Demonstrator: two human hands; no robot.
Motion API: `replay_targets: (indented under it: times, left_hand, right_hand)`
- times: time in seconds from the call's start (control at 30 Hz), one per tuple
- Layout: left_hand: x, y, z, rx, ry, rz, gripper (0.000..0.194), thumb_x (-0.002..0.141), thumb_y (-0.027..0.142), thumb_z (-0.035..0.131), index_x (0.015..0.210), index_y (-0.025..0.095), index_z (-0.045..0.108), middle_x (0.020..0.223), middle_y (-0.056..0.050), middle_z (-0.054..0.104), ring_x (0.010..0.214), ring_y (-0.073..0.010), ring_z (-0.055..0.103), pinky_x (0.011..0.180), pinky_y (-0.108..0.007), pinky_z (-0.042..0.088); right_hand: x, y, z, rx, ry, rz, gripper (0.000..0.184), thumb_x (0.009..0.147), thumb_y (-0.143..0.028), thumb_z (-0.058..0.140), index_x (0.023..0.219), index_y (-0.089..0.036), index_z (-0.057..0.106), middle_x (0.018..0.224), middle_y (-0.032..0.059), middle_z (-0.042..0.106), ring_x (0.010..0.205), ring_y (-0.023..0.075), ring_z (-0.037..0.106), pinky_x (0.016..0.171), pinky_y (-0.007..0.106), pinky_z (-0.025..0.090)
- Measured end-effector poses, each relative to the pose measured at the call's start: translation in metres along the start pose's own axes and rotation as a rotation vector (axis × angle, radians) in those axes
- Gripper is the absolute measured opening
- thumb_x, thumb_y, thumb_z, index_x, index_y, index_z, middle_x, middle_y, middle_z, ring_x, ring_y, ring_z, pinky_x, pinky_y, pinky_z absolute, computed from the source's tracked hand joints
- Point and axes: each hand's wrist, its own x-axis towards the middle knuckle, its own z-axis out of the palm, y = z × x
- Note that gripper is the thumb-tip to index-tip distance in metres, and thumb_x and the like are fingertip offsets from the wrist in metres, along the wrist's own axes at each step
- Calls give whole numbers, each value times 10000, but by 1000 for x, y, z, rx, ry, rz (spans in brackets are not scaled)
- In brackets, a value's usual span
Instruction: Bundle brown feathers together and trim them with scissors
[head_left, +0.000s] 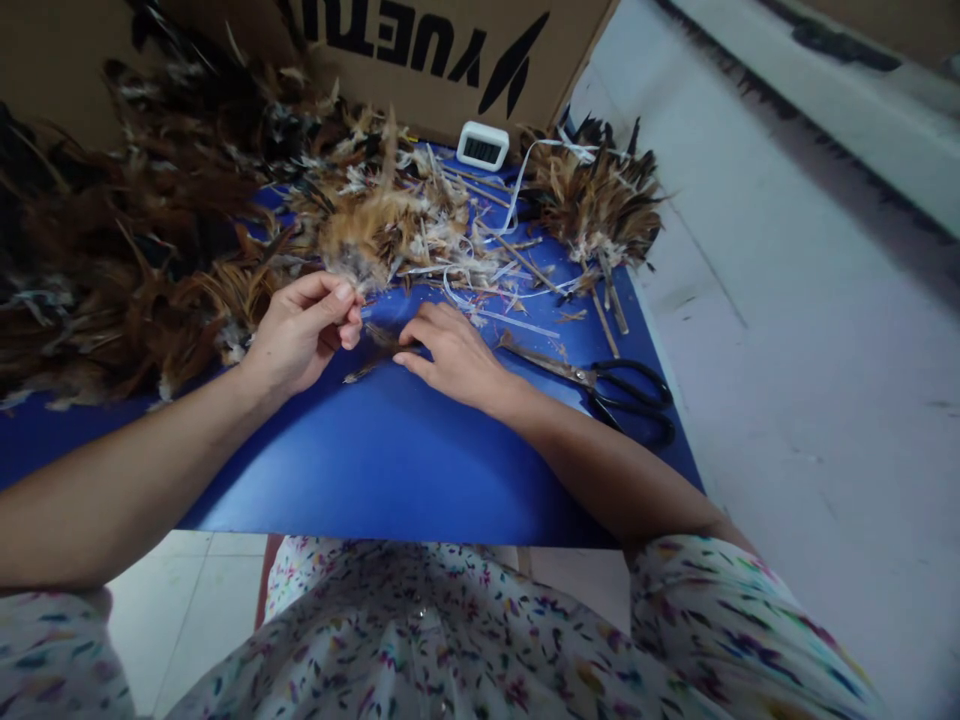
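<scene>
My left hand [304, 325] is closed in a pinch at the base of a spray of tan-brown feathers [367, 230], whose fluffy ends show just above the fingertips. Right of it, my right hand [454, 355] rests low over the blue tabletop [375, 450], thumb and forefinger closing round a small dark brown feather [384, 342]. Another thin feather [364, 370] lies just below it. Black-handled scissors [592, 380] lie to the right of my right hand, blades pointing at it.
Brown and black feathers [142, 240] are heaped along the left. A feather bundle [596, 195] lies at the back right, near sticks [529, 265] and white plastic strips [517, 322]. A white digital timer [482, 147] stands before a cardboard box [420, 85].
</scene>
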Motion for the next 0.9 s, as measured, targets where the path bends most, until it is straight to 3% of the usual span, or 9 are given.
replay_targets:
  times: [0.13,0.3,0.6,0.9]
  left_hand:
    - [1,-4,-3,11,-24,-9,189,729,283,770,710,156,632,621,1,598,488,-61,506,468,-188,414]
    - [2,-5,-4,9,-47,-4,195,707,274,789,708,146,642,619,-4,606,484,-66,517,449,-183,416]
    - [0,-4,0,41,-112,-105,244,666,300,819,704,132,645,599,1,598,461,-85,554,423,-193,435]
    - [-2,-2,3,27,-135,-227,276,640,273,834,701,124,609,652,-12,637,430,-83,547,402,-205,446]
  right_hand:
    - [2,1,0,-18,-35,14,105,902,-198,560,819,-158,611,894,68,583,900,196,509,884,388,394]
    - [6,1,-7,230,-7,75,103,868,-187,579,770,-160,584,830,27,567,804,140,515,813,315,411]
    - [8,0,-31,699,11,202,258,813,-406,641,768,-157,590,705,-14,571,660,100,475,647,251,387]
    - [9,-4,-40,891,49,254,363,747,-504,712,739,-167,577,699,-5,606,648,97,521,650,250,462]
